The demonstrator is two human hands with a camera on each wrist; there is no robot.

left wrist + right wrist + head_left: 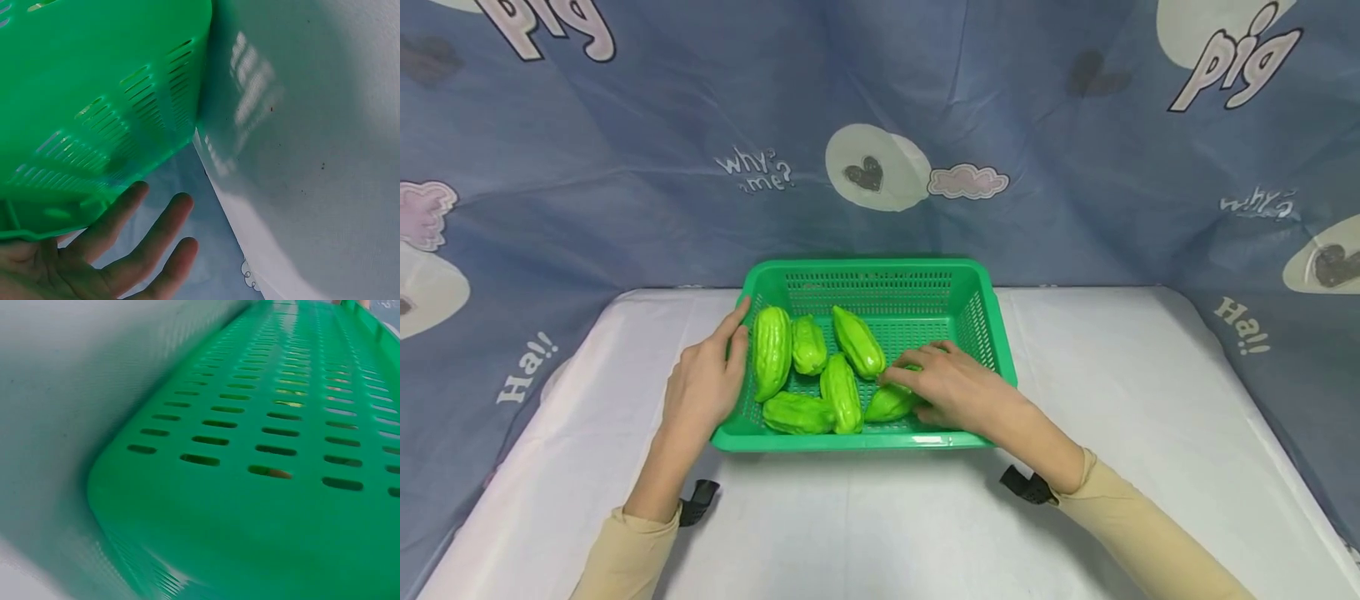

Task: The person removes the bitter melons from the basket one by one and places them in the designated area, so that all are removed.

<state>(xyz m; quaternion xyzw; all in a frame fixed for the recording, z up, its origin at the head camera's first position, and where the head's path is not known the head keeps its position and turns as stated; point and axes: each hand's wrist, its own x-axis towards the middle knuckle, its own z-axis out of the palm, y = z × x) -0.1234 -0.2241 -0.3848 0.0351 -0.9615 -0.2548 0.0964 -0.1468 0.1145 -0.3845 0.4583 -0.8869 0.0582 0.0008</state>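
A green plastic basket [868,442] holds several bright green, ribbed bitter melons [772,354]. Inside it at the front right, my right hand [951,387] curls its fingers over one bitter melon [891,403], which is partly hidden under the palm and fingers. At the basket's left rim rests my left hand [707,375]. In the left wrist view, that hand's fingers [159,234] are spread and fairly straight beside the basket's slotted outer wall [94,69]. The right wrist view shows the basket's slotted wall [237,506], with the right hand hidden behind it.
The basket stands on a table with a white cloth [850,525], near its back edge. Behind and at both sides hangs a blue printed curtain [700,108]. Dark straps [700,502] are on both wrists, below beige sleeves [625,554].
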